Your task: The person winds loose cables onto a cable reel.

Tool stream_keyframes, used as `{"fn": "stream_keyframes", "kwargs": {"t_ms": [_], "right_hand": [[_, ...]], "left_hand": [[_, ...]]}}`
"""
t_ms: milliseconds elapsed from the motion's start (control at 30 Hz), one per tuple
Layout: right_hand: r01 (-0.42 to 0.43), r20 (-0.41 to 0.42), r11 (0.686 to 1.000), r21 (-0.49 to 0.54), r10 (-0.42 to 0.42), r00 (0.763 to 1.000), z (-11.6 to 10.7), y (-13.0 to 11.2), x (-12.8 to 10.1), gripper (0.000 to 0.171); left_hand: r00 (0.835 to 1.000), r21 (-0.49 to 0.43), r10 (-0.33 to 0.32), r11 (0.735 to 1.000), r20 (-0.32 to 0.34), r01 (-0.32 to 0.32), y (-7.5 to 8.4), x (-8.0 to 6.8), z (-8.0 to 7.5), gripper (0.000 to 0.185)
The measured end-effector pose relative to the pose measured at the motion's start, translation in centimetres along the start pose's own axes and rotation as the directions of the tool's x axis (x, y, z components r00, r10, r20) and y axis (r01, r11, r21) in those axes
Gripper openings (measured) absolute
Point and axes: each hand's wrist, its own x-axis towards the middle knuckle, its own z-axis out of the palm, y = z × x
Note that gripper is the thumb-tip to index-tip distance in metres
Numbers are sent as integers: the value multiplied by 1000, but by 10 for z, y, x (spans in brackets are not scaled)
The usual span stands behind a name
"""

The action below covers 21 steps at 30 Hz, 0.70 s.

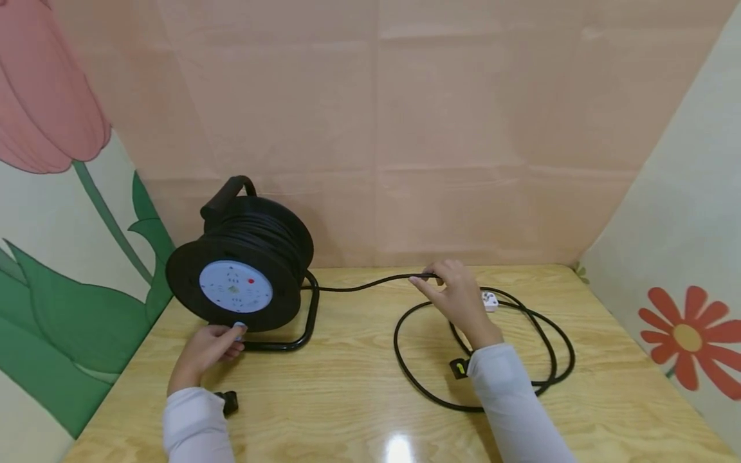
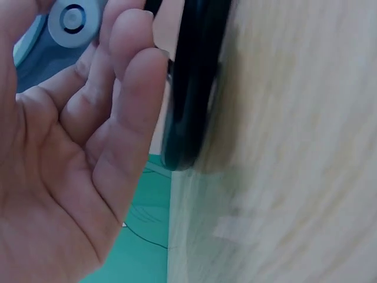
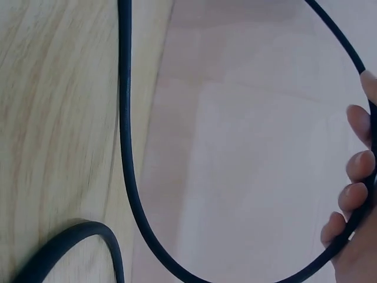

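Note:
On the left of the table stands a black cable reel (image 1: 243, 257) with cord wound on its drum and a pale blue socket face. My left hand (image 1: 210, 350) is at the lower edge of its front disc, pinching a small grey-blue knob (image 2: 73, 20) between thumb and fingers. From the reel a black cable (image 1: 365, 284) runs right, lifted off the table, to my right hand (image 1: 460, 299). That hand grips the cable, its fingers curled round it in the right wrist view (image 3: 356, 183). Beyond the hand the cable lies in loose loops (image 1: 564, 347).
A white plug piece (image 1: 489, 301) lies among the loops, behind the right wrist. Straps with black devices (image 1: 460, 368) are on both wrists. The reel's tubular black stand (image 1: 283, 346) rests on the wooden table (image 1: 347, 399). A pinkish sheet (image 1: 463, 128) hangs behind the table.

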Motion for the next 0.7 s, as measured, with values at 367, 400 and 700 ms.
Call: {"fn": "stream_keyframes", "kwargs": {"t_ms": [367, 400, 700], "right_hand": [[7, 121, 995, -97, 5, 993, -23, -6, 4, 20], [17, 112, 992, -124, -3, 994, -27, -5, 4, 22], [-132, 248, 969, -210, 183, 951, -74, 12, -9, 40]], "left_hand": [[1000, -46, -18, 999, -23, 17, -3, -1, -1, 51], [1000, -53, -20, 998, -23, 18, -3, -1, -1, 50], [999, -75, -18, 997, -30, 16, -5, 0, -3, 53]]}}
